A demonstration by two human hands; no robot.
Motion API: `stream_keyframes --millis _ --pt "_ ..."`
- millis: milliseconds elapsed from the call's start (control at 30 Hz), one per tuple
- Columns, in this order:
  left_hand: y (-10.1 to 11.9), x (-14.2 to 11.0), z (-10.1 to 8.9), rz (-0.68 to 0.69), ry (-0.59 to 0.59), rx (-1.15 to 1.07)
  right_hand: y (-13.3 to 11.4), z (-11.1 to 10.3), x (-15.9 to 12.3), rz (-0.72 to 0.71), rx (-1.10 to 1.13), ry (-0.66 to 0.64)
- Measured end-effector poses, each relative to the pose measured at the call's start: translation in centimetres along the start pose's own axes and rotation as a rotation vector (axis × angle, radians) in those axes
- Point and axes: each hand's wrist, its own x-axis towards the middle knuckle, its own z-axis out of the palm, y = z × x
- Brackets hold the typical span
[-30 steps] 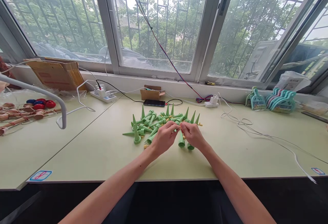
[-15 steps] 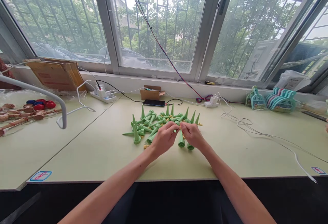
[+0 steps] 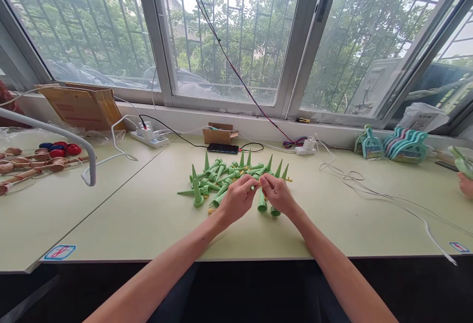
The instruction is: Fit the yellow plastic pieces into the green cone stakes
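Both my hands meet over the front of a pile of green plastic cone-shaped spikes (image 3: pixel 197 196), fingertips nearly touching. My left hand (image 3: pixel 238 198) is closed around a small green piece (image 3: pixel 253 188), probably one of these spikes; most of it is hidden by the fingers. Pinched closed beside it is my right hand (image 3: pixel 277 194), and what its fingertips grip is too small and covered to name. Under the hands, a hollow spike (image 3: pixel 262 206) points its open end toward me, with another next to it. Small yellow parts (image 3: pixel 211 210) show among the spikes.
Behind the pile lie a phone (image 3: pixel 222 149) and a small cardboard box (image 3: pixel 220 134). Wooden toys with red and blue balls (image 3: pixel 57 153) are at left, near a white curved bar (image 3: pixel 90 165). Loose white cables (image 3: pixel 384 194) and teal dustpan-like items (image 3: pixel 406 145) are at right.
At the right edge, another person's hand has come further into view with a pale green item. My own hands hold almost the same position.
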Motion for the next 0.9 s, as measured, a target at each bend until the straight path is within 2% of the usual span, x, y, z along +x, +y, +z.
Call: stream_keyframes --millis 167,900 --pt "0.10 0.03 -0.05 -0.014 -0.005 0.002 -0.06 -0.01 -0.04 -0.009 0.041 -0.030" --pt "0.00 -0.03 -0.06 -0.005 -0.015 -0.016 0.36 0.13 -0.07 -0.033 -0.049 0.011"
